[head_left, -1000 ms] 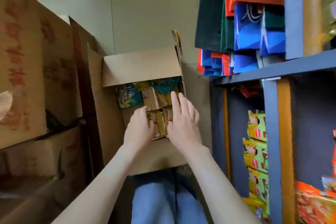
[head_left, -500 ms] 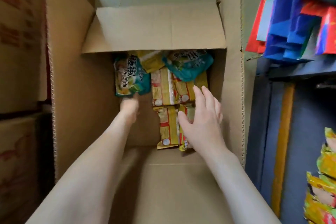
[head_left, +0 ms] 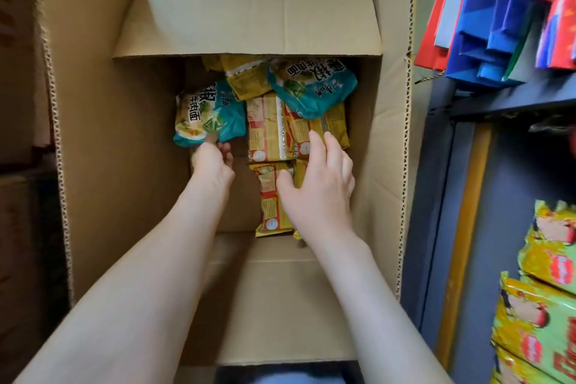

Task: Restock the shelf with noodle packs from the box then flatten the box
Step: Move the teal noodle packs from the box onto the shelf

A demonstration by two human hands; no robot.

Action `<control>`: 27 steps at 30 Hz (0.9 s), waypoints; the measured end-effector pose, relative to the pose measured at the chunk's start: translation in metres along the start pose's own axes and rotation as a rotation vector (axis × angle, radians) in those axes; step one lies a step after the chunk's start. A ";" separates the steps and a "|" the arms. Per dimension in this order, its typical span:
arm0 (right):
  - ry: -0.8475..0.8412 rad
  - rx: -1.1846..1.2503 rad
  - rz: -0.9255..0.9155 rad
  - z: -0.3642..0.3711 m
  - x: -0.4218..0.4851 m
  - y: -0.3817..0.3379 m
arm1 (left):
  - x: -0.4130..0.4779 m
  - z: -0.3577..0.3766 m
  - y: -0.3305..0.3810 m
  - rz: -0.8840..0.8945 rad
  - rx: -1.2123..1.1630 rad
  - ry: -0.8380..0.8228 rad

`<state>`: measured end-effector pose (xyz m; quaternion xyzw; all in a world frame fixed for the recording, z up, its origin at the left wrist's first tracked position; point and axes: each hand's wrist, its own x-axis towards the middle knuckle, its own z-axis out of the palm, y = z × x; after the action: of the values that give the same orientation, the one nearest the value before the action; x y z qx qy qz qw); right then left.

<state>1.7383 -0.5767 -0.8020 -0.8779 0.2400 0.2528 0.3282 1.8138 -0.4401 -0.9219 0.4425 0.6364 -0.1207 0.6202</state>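
Note:
The open cardboard box (head_left: pixel 93 134) stands in front of me with its flaps up. Teal and yellow noodle packs lie at its bottom. My left hand (head_left: pixel 213 164) reaches deep inside and pinches the lower edge of a teal noodle pack (head_left: pixel 208 114) on the left. Further right, my right hand (head_left: pixel 318 187) lies with spread, nearly straight fingers on the yellow noodle packs (head_left: pixel 268 131). Its thumb touches a lower yellow pack (head_left: pixel 271 203). A second teal pack (head_left: pixel 311 87) lies on top at the back right.
A dark metal shelf (head_left: pixel 452 196) stands right beside the box. Yellow-green noodle packs (head_left: pixel 542 296) sit on its lower level and coloured folded bags (head_left: pixel 498 15) on the level above. More cardboard boxes (head_left: pixel 18 72) are stacked on the left.
My view has dropped closer into the box. Both hands have moved from the box's opening down to the packs. The left has gone to the teal pack, the right onto the yellow ones.

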 end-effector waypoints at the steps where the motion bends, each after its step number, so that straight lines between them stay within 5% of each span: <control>1: 0.010 0.049 0.027 -0.008 -0.012 -0.008 | -0.019 -0.003 0.002 -0.013 -0.017 0.004; 4: -0.017 0.256 0.145 -0.041 -0.057 -0.036 | -0.093 -0.012 0.017 -0.093 -0.127 0.020; 7: -0.131 0.756 0.513 -0.084 -0.098 -0.065 | -0.183 -0.026 0.026 -0.196 -0.128 0.061; 12: -0.173 1.176 0.772 -0.155 -0.135 -0.089 | -0.327 -0.052 0.039 -0.199 -0.126 -0.066; 17: -0.173 1.440 0.658 -0.240 -0.178 -0.107 | -0.430 -0.074 0.058 -0.120 0.044 -0.266; 22: -0.095 1.314 0.567 -0.297 -0.231 -0.121 | -0.500 -0.088 0.091 -0.188 0.351 -0.471; 27: -0.013 1.455 0.569 -0.342 -0.274 -0.128 | -0.559 -0.090 0.115 -0.104 0.645 -0.674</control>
<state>1.7042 -0.6595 -0.3542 -0.3453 0.5592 0.1116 0.7453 1.7440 -0.5412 -0.3575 0.5162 0.3507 -0.4802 0.6164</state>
